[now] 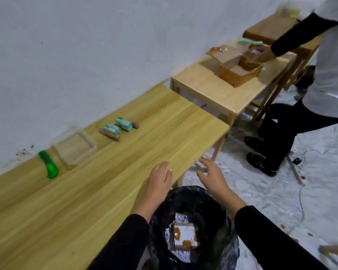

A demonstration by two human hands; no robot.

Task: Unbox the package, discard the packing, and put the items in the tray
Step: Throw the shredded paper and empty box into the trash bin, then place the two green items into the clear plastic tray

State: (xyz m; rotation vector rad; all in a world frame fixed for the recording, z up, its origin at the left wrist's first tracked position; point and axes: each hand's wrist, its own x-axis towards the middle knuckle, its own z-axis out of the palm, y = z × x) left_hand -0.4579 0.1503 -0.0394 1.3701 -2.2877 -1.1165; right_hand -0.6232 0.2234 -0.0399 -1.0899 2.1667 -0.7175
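Package: white cardboard box with brown tape patches (185,238) lies inside black-bagged bin (219,215)
Hands: left hand (159,182) and right hand (213,177) above bin, fingers spread, holding nothing
Tray: clear plastic tray (74,148) on long wooden table (105,182); two teal-and-brown items (118,127) beside it; green utility knife (48,164) near

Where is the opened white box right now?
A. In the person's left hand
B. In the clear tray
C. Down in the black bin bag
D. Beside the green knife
C. The white box, with brown tape on it, lies inside the black bin bag, while both the left hand and right hand hover empty above it.
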